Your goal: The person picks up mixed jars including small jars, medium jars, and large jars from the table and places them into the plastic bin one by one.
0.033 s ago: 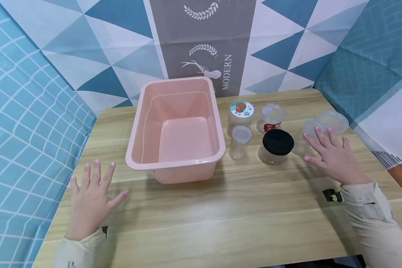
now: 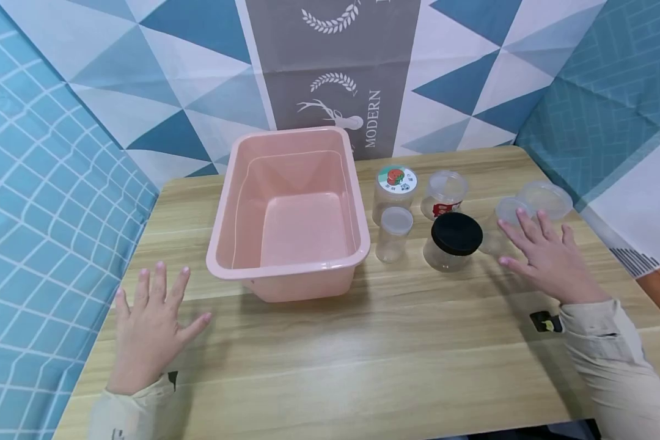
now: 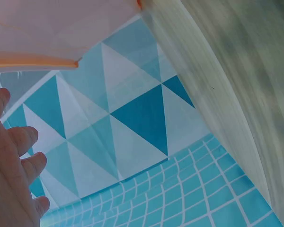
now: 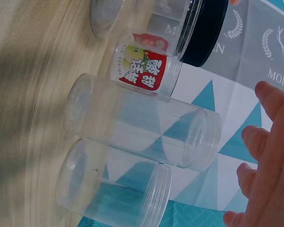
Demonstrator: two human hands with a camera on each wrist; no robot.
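My left hand (image 2: 148,336) is held with fingers spread at the table's left side, holding nothing, left of a pink plastic tub (image 2: 291,290). My right hand (image 2: 555,266), fingers also spread, hovers near two clear jars with translucent lids: a narrower jar (image 4: 142,123) and a wider jar (image 4: 116,184). In the right wrist view the fingers stay apart from both jars. Left of that hand stand a black-lidded jar (image 2: 453,241), a red-labelled jar (image 2: 444,192), a small jar with a whitish lid (image 2: 394,235) and a jar with a fruit-printed lid (image 2: 396,180).
The wood-grain table (image 2: 330,366) backs onto a patterned cloth wall (image 2: 209,91). Blue grid cloth (image 2: 38,214) hangs along the left edge, and more cloth (image 2: 616,122) lines the right. No contents show inside the tub.
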